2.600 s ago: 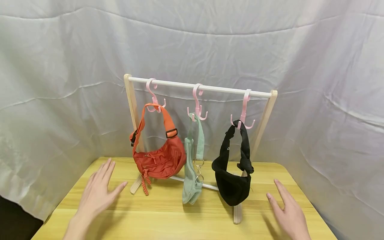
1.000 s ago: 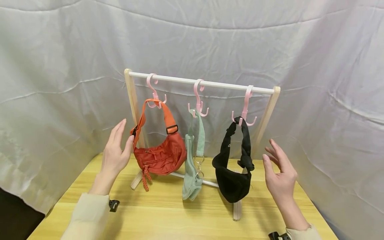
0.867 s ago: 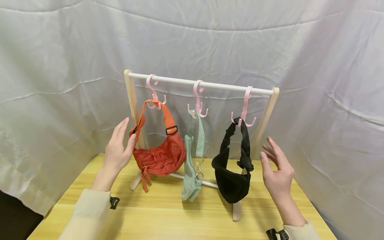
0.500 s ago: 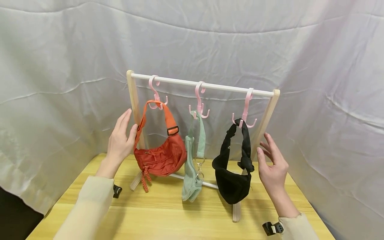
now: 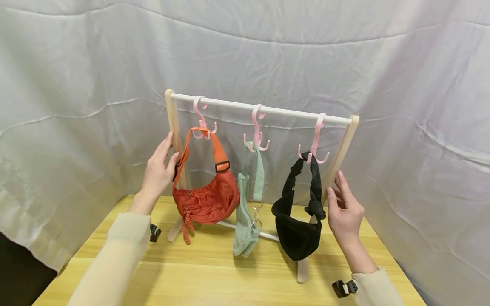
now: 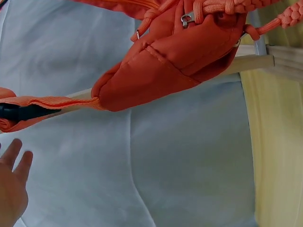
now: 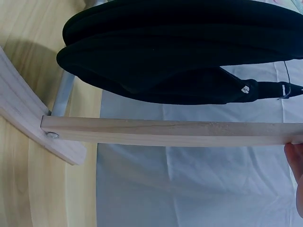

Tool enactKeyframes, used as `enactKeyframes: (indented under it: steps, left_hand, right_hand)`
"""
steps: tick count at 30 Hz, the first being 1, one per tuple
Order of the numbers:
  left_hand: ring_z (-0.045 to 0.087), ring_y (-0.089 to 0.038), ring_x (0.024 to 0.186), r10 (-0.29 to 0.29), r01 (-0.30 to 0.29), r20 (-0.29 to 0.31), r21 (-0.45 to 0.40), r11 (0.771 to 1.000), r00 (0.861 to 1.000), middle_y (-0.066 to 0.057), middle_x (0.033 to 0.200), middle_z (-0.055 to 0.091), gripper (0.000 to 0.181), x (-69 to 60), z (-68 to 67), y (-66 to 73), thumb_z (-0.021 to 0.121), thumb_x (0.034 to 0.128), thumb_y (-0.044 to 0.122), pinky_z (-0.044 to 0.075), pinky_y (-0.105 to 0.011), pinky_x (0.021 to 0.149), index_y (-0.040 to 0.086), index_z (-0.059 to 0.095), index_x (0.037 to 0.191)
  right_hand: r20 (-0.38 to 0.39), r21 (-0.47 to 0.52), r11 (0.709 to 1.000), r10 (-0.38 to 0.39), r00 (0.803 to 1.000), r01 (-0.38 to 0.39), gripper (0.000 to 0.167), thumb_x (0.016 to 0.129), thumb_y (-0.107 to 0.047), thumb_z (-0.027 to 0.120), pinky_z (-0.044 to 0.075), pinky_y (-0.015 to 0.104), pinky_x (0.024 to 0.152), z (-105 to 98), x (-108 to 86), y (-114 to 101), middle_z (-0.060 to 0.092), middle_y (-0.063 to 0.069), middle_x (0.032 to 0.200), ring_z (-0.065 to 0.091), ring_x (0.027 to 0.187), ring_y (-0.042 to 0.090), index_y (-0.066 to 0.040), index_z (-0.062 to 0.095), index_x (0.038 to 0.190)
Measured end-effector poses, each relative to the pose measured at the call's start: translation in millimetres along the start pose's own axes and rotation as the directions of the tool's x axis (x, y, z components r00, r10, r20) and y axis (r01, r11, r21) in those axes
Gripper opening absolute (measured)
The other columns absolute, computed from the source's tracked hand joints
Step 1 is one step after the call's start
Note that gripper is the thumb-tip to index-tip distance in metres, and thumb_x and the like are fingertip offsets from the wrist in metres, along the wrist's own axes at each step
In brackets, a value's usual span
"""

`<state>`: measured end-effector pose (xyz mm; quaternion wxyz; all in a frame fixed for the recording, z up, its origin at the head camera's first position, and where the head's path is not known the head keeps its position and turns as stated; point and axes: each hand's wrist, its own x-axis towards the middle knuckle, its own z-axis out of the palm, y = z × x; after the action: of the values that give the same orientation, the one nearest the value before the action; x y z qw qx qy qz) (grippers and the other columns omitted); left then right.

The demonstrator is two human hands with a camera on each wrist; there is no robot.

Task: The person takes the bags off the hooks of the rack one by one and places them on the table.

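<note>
A rack with a white bar point(image 5: 268, 109) and wooden side posts stands on the table. My left hand point(image 5: 158, 172) is beside the left post, near the red bag's point(image 5: 208, 197) orange strap, fingers extended; the left wrist view shows the fingers point(image 6: 16, 163) apart from the strap. My right hand point(image 5: 346, 210) is at the right post point(image 5: 342, 148), with a digit touching the post's edge point(image 7: 189, 132) in the right wrist view; neither hand is curled round a post. A green bag point(image 5: 245, 229) and a black bag point(image 5: 296, 233) hang between them.
Pink hooks point(image 5: 256, 123) on the bar carry the bags. The rack's wooden feet point(image 5: 302, 272) rest on the yellow wooden table point(image 5: 214, 280). Grey cloth point(image 5: 245, 55) surrounds the back and sides.
Both hands have risen and moved inward from low beside the rack to its side posts. The right hand has come into contact with its post. The bags still hang on their hooks.
</note>
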<state>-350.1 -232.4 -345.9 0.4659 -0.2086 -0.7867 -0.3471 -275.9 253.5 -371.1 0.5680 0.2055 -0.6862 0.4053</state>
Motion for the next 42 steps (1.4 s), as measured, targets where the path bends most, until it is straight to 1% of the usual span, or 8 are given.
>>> enactKeyframes:
  steps: [5, 10, 14, 20, 23, 30, 38, 42]
  left_hand:
    - [0.065, -0.043, 0.118, -0.013, 0.013, 0.005, -0.106, 0.994, 1.000, -0.024, 0.151, 0.052, 0.071, -0.4, 6.7, 0.1, 0.066, 0.0975, -0.007, 0.057, -0.040, 0.097, 0.007, 0.037, 0.161]
    - [0.067, -0.045, 0.114, -0.057, 0.050, -0.032, -0.170, 0.984, 0.998, -0.027, 0.145, 0.057, 0.070, -2.0, 9.8, 0.4, 0.063, 0.0969, -0.013, 0.052, -0.011, 0.090, 0.008, 0.041, 0.160]
    - [0.069, -0.049, 0.107, -0.049, 0.032, -0.079, -0.208, 0.978, 0.996, -0.030, 0.136, 0.061, 0.068, -3.1, 10.2, -0.4, 0.062, 0.0938, -0.019, 0.048, -0.002, 0.081, 0.005, 0.047, 0.155]
    - [0.069, -0.048, 0.106, -0.021, -0.006, -0.114, -0.232, 0.973, 0.993, -0.028, 0.134, 0.064, 0.064, -2.5, 10.9, -1.4, 0.064, 0.0920, -0.019, 0.051, -0.006, 0.083, 0.001, 0.051, 0.152]
    - [0.068, -0.047, 0.111, -0.029, 0.001, -0.114, -0.241, 0.970, 0.993, -0.026, 0.139, 0.062, 0.065, -2.1, 11.4, -2.2, 0.063, 0.0927, -0.018, 0.052, -0.009, 0.086, 0.004, 0.051, 0.153]
    - [0.067, -0.046, 0.113, -0.052, 0.024, -0.101, -0.255, 0.967, 0.994, -0.033, 0.130, 0.065, 0.067, -2.6, 10.4, -3.0, 0.060, 0.0942, -0.018, 0.050, -0.009, 0.091, 0.007, 0.048, 0.155]
    - [0.071, -0.049, 0.101, 0.003, -0.032, -0.125, -0.230, 0.973, 0.992, -0.024, 0.141, 0.060, 0.065, 0.6, 9.2, -3.0, 0.066, 0.0903, -0.019, 0.047, -0.002, 0.079, 0.002, 0.052, 0.151]
    - [0.071, -0.048, 0.103, 0.011, -0.043, -0.133, -0.238, 0.970, 0.991, -0.023, 0.141, 0.061, 0.066, 1.9, 8.2, -3.6, 0.067, 0.0897, -0.019, 0.050, -0.005, 0.081, 0.002, 0.052, 0.151]
  right_hand:
    - [-0.005, 0.004, 1.000, 0.006, 1.000, -0.006, 0.066, 0.076, 0.030, 0.071, 0.050, 0.006, 0.082, -0.2, -0.6, 4.5, 0.067, 0.029, 0.124, 0.065, 0.107, -0.010, 0.005, 0.064, 0.136]
    - [0.003, 0.002, 1.000, -0.001, 1.000, 0.001, 0.065, 0.075, 0.031, 0.071, 0.050, 0.006, 0.082, -0.3, -0.3, 6.7, 0.067, 0.030, 0.122, 0.065, 0.107, -0.011, 0.006, 0.065, 0.135]
    - [0.035, 0.007, 1.000, -0.007, 0.999, 0.007, 0.068, 0.075, 0.031, 0.071, 0.050, 0.006, 0.081, -2.6, -2.7, 9.0, 0.066, 0.027, 0.128, 0.065, 0.107, -0.011, 0.005, 0.064, 0.137]
    - [0.077, 0.018, 0.999, -0.032, 0.996, 0.031, 0.071, 0.075, 0.031, 0.072, 0.051, 0.007, 0.080, -6.7, -3.8, 9.0, 0.066, 0.025, 0.132, 0.065, 0.105, -0.011, 0.005, 0.061, 0.140]
    - [0.091, 0.034, 0.999, -0.041, 0.995, 0.038, 0.071, 0.075, 0.031, 0.071, 0.052, 0.008, 0.081, -6.6, -1.6, 8.8, 0.066, 0.026, 0.131, 0.065, 0.104, -0.011, 0.006, 0.059, 0.141]
    - [0.098, 0.070, 0.997, -0.033, 0.995, 0.026, 0.069, 0.077, 0.032, 0.069, 0.053, 0.009, 0.081, -4.8, -0.1, 7.7, 0.066, 0.029, 0.130, 0.066, 0.103, -0.008, 0.007, 0.059, 0.140]
    - [0.076, 0.077, 0.997, -0.029, 0.997, 0.023, 0.068, 0.077, 0.034, 0.067, 0.054, 0.009, 0.078, -4.2, -0.4, 8.8, 0.067, 0.036, 0.119, 0.067, 0.100, -0.005, 0.009, 0.059, 0.139]
    - [0.074, 0.073, 0.997, -0.032, 0.997, 0.026, 0.068, 0.076, 0.035, 0.067, 0.054, 0.010, 0.079, -2.6, 2.2, 9.4, 0.067, 0.037, 0.116, 0.068, 0.100, -0.005, 0.009, 0.059, 0.139]
